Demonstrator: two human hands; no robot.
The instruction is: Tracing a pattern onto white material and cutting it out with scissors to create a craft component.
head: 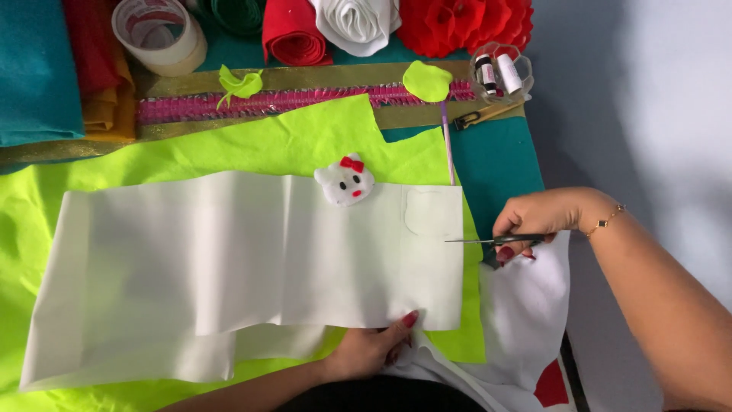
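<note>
My right hand (534,220) grips a pair of scissors (488,242), blades pointing left at the right edge of a white felt sheet (229,267). My left hand (374,347) pinches the sheet's lower edge near its right corner. A small white cat-face plush with a red bow (345,182) lies on the sheet's top edge. A faint traced outline (427,212) marks the sheet's upper right corner. The white sheet rests on a neon-green felt sheet (252,145).
At the back: a tape roll (158,34), felt rolls in red (293,34) and white (357,23), red felt flowers (465,23), a clear cup of small bottles (500,71), pink trim (267,103), a green cut-out (427,81), folded fabrics (38,69), a thin stick (447,145).
</note>
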